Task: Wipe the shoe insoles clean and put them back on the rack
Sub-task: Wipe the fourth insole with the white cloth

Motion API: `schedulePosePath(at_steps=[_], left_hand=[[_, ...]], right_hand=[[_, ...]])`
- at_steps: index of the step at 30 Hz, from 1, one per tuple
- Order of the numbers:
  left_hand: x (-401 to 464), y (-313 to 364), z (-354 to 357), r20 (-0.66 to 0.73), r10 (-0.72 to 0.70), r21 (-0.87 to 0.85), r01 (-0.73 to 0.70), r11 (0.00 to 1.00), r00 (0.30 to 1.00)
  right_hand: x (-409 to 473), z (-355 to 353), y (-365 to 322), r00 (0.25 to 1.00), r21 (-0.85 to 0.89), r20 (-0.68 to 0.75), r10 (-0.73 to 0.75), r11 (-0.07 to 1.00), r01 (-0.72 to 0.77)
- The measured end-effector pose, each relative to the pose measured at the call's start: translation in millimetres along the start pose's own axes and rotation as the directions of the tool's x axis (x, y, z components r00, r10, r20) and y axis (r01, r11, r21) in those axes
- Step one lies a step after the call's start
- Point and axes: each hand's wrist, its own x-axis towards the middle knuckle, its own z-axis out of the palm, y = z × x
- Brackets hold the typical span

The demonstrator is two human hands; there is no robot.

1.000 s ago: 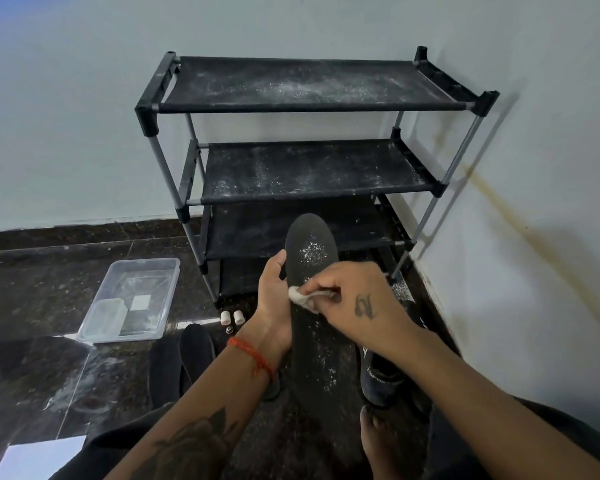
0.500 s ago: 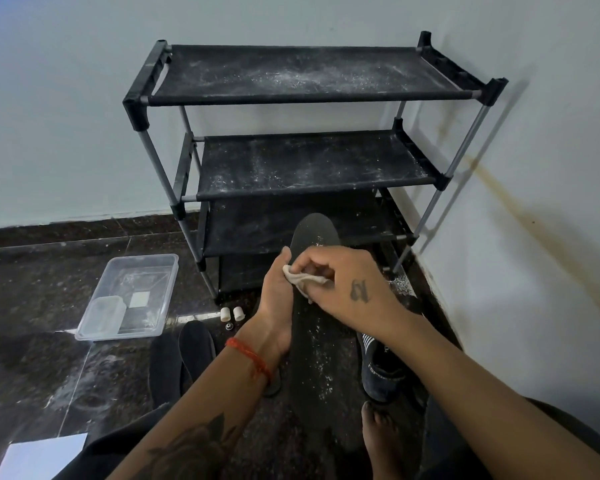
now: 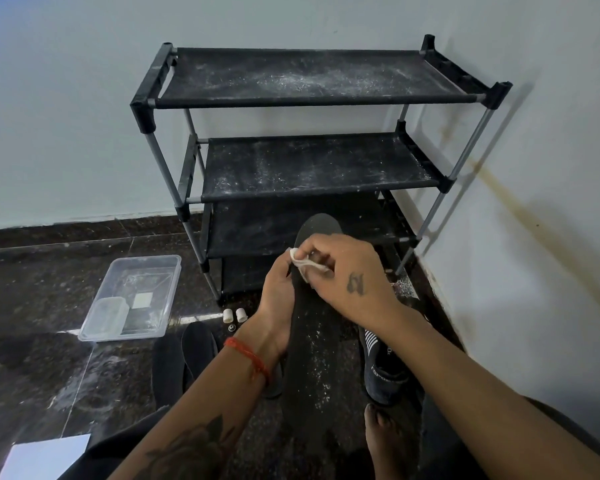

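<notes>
A long black insole [image 3: 312, 355], speckled with white dust on its lower part, stands tilted up in front of me. My left hand [image 3: 278, 299] grips its left edge near the middle. My right hand [image 3: 347, 275] presses a small white cloth [image 3: 303, 263] against the insole's upper part, just below the toe end. Two more black insoles [image 3: 184, 358] lie flat on the floor to the left. The black shoe rack [image 3: 309, 98] stands behind, its fabric shelves dusted white.
A clear plastic tub [image 3: 132, 299] holding a small container sits on the dark floor at left. Two small white caps [image 3: 234, 315] lie by the rack's foot. A dark shoe [image 3: 385, 372] rests at right near my bare foot [image 3: 381, 434]. The white wall is close on the right.
My right hand with the cloth has moved up the insole towards its toe end. The white dust that lay on the upper part no longer shows. The view tilted slightly.
</notes>
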Motion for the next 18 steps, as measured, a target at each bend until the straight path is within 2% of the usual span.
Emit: schedulePosePath(at_steps=[1, 3, 6, 9, 11, 13, 16, 18], left_hand=[[1.5, 0.0, -1.4, 0.001, 0.020, -0.001, -0.020, 1.000, 1.000], [3.4, -0.6, -1.9, -0.067, 0.045, 0.100, -0.039, 0.994, 0.997], [2.2, -1.9, 0.3, 0.018, -0.109, 0.041, 0.109, 0.993, 0.994], [3.5, -0.9, -2.2, 0.048, -0.110, -0.022, 0.111, 0.994, 0.993], [1.9, 0.6, -2.7, 0.048, -0.093, -0.038, 0.095, 0.995, 0.995], [0.3, 1.1, -2.9, 0.045, -0.069, -0.010, 0.069, 0.998, 0.997], [-0.7, 1.9, 0.0, 0.021, -0.008, -0.011, 0.008, 1.000, 1.000], [-1.8, 3.2, 1.2, 0.044, -0.067, -0.029, 0.068, 0.997, 0.997]], right_hand=[[1.1, 3.9, 3.8, 1.000, -0.037, -0.007, -0.016, 0.999, 0.015], [5.9, 2.4, 17.0, 1.000, -0.121, -0.021, 0.010, 0.993, -0.012], [12.1, -11.9, 37.1, 0.987, -0.223, -0.100, 0.123, 0.964, -0.143], [17.2, -23.5, 43.8, 0.950, -0.178, -0.252, 0.184, 0.956, -0.232], [18.0, -21.5, 33.2, 0.958, -0.062, -0.235, 0.167, 0.981, -0.186], [13.6, -10.4, 15.7, 0.989, 0.025, -0.122, 0.086, 0.996, -0.084], [8.3, 5.4, 7.8, 0.997, -0.026, -0.067, -0.042, 0.999, 0.041], [11.2, 3.0, 16.2, 0.995, -0.104, -0.086, -0.053, 0.994, 0.044]])
